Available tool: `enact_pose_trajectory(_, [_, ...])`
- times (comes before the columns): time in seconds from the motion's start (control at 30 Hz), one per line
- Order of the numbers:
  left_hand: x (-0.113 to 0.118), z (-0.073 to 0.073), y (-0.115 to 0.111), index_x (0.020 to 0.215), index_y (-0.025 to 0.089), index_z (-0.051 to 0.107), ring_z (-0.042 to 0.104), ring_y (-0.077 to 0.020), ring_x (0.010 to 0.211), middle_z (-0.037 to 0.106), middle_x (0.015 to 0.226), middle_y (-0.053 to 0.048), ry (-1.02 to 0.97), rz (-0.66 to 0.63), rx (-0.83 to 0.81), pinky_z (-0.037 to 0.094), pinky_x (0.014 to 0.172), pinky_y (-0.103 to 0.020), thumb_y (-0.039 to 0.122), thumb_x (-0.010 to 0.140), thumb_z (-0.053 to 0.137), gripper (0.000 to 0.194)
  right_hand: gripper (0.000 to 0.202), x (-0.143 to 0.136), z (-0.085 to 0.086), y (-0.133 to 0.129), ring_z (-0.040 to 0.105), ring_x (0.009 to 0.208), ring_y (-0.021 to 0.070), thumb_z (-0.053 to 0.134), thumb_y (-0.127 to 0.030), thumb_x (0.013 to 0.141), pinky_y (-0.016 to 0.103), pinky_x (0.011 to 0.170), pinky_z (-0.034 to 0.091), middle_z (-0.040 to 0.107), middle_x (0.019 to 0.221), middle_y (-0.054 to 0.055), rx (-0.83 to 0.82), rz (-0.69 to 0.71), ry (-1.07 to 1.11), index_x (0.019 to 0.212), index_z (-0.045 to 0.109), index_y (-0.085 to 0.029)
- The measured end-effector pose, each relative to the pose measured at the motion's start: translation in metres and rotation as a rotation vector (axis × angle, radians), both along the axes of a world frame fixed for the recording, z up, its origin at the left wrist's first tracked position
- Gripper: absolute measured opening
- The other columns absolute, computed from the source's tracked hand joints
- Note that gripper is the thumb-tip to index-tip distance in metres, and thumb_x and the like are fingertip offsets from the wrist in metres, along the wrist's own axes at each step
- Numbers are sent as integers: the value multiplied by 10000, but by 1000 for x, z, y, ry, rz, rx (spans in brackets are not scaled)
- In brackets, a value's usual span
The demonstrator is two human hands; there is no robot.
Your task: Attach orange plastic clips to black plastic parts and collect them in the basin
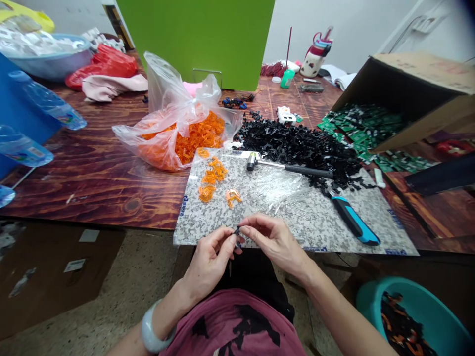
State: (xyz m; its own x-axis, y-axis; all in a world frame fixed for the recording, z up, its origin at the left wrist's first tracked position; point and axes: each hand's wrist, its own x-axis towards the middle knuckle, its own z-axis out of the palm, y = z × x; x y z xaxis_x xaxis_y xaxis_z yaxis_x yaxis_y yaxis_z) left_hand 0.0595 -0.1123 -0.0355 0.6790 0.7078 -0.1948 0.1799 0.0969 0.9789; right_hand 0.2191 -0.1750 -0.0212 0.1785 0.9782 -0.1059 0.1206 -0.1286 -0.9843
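Note:
Close to my body, at the front edge of the speckled mat (193,217), my left hand (211,254) and my right hand (272,240) meet. Both pinch a small black plastic part (236,230), mostly covered by my fingers. Just beyond them lies a single orange plastic clip (233,197). Several more orange pieces (214,170) sit further up the mat. A heap of thin clear or silvery pins (279,190) is to the right of these. Behind the pins rests a small hammer (293,168), and pliers with blue-black handles (355,221) lie on the right.
A large pile of black parts (293,143) covers the mat's back. A plastic bag of orange pieces (185,133) stands at back left. At right, a cardboard box (419,74) spills green circuit boards (363,123). A teal basin (371,301) with assembled parts stands below, right.

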Motion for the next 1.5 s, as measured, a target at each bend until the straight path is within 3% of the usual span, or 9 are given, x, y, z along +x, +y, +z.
enact_pose_trajectory(0.17, [1,-9,-9,863,165,561,562,-110,563,611,706,-2,-90,49,-174,444,527,-212,344,876,522,183,187,-9,-9,-4,562,634,105,614,-365,831,222,594,449,613,727,-6,-34,-111,146,839,607,-178])
enact_pose_trajectory(0.3, [0,-11,-11,736,167,538,474,-84,526,518,627,30,-76,17,-99,392,516,-200,330,911,467,249,194,-13,-9,-8,581,638,115,573,-377,863,234,614,458,619,708,-6,-33,-40,192,882,582,-184])
enact_pose_trajectory(0.43, [-5,-2,-12,677,178,508,445,-95,536,478,601,30,-65,-53,-4,377,544,-219,313,930,428,297,222,-15,4,-14,584,644,130,537,-394,884,256,637,456,611,696,2,-22,13,173,846,573,-179])
enact_pose_trajectory(0.6, [-10,10,-18,653,183,516,411,-106,508,448,560,28,-94,-54,-24,356,515,-234,353,920,432,328,233,-24,12,-19,520,621,123,489,-344,910,245,591,398,564,669,-1,45,-22,-150,743,539,-190])
enact_pose_trajectory(0.73, [-10,-1,-12,652,179,521,377,-96,483,414,529,46,-67,25,-55,327,485,-222,389,903,457,333,263,-29,-2,-7,452,554,105,474,-319,910,231,534,350,495,602,-24,86,-69,-291,687,520,-187])
enact_pose_trajectory(0.9, [-9,-14,4,709,165,541,385,-83,476,446,563,48,-39,83,-199,323,478,-206,456,869,495,335,262,-4,-12,29,504,607,119,476,-362,917,230,579,378,567,662,-12,100,95,-438,758,591,-188])
enact_pose_trajectory(1.1, [-11,-12,7,759,163,523,408,-81,503,470,604,41,-127,191,-360,320,495,-202,517,841,503,365,237,26,-15,77,569,816,214,502,-362,898,290,682,385,649,836,78,-89,-85,-1023,802,627,-186])
enact_pose_trajectory(1.33, [-14,-17,7,801,157,563,468,-94,542,534,655,18,-179,240,-416,356,533,-219,480,839,521,327,182,17,-19,96,606,698,236,549,-276,846,301,591,373,658,742,104,-170,-86,-1023,718,627,-173])
enact_pose_trajectory(1.5, [-13,-19,8,806,155,574,477,-91,524,537,634,22,-188,245,-447,355,516,-218,542,846,492,397,194,22,-9,85,591,645,153,492,-336,906,251,584,390,655,748,34,-44,-94,-933,829,589,-187])
